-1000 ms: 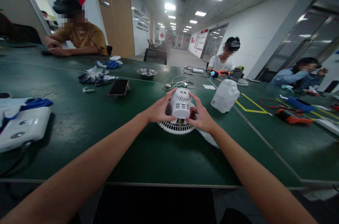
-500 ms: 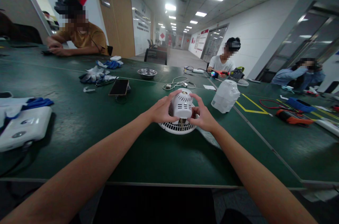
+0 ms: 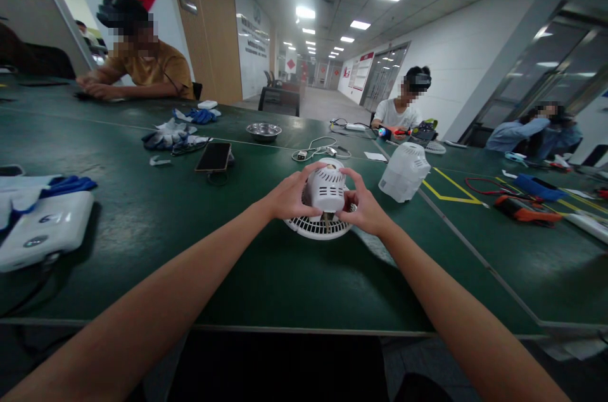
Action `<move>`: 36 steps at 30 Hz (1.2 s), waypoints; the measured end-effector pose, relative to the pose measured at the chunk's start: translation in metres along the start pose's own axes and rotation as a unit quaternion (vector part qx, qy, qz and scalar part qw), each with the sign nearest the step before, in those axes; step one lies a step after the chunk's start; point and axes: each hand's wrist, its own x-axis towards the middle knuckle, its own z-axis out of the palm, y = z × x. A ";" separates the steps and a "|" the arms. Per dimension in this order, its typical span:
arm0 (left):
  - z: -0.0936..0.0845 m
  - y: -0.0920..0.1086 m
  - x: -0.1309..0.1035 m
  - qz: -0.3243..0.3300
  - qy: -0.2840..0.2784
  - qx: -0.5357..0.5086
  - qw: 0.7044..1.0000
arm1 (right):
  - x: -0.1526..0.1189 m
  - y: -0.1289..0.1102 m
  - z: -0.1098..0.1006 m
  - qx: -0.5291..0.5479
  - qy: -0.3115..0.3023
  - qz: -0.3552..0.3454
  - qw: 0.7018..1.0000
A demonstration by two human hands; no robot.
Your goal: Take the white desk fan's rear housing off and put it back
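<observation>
Between my two hands is a white vented motor housing (image 3: 327, 190), gripped from both sides. My left hand (image 3: 294, 193) has its thumb low and its fingers over the top on the left. On the right side, my right hand (image 3: 363, 206) curls round in the same way, some fingers hidden behind the housing. Under it lies a round white fan grille (image 3: 318, 228) on the green table (image 3: 266, 275). A small tan part shows below the housing's front edge; what it is I cannot tell. To the right stands a translucent white plastic cover (image 3: 403, 173).
A phone (image 3: 213, 156), gloves (image 3: 173, 136), a metal bowl (image 3: 264, 131) and a white cable (image 3: 316, 152) lie beyond my hands. A white device (image 3: 47, 228) is at left, an orange multimeter (image 3: 527, 209) at right. Co-workers sit round the table's far side.
My hands and the housing stay almost where they were. The grille's front edge sits very slightly higher in view.
</observation>
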 end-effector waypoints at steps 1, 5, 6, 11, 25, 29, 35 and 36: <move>0.000 0.000 0.000 0.003 -0.001 -0.001 1.000 | 0.000 0.000 0.000 0.001 -0.004 -0.002 1.000; 0.001 -0.001 -0.001 0.008 -0.002 0.000 1.000 | -0.001 -0.002 0.000 -0.012 -0.015 -0.016 1.000; 0.001 -0.002 -0.001 0.008 -0.002 0.003 1.000 | -0.001 -0.002 0.001 -0.017 -0.014 -0.018 1.000; 0.005 -0.005 -0.003 0.012 0.001 0.035 0.999 | -0.002 -0.004 0.003 -0.044 0.006 -0.014 0.999; 0.000 -0.024 -0.005 -0.099 0.039 0.087 0.991 | 0.007 0.027 -0.025 -0.242 0.115 0.004 0.964; 0.002 -0.040 -0.007 -0.179 0.062 0.085 0.978 | 0.008 0.032 -0.025 -0.253 0.129 0.032 0.958; 0.004 -0.055 -0.011 -0.243 0.045 0.063 0.967 | 0.007 0.026 -0.025 -0.255 0.093 0.012 0.962; 0.005 -0.056 -0.012 -0.247 0.044 0.055 0.966 | 0.006 0.024 -0.026 -0.250 0.088 0.009 0.964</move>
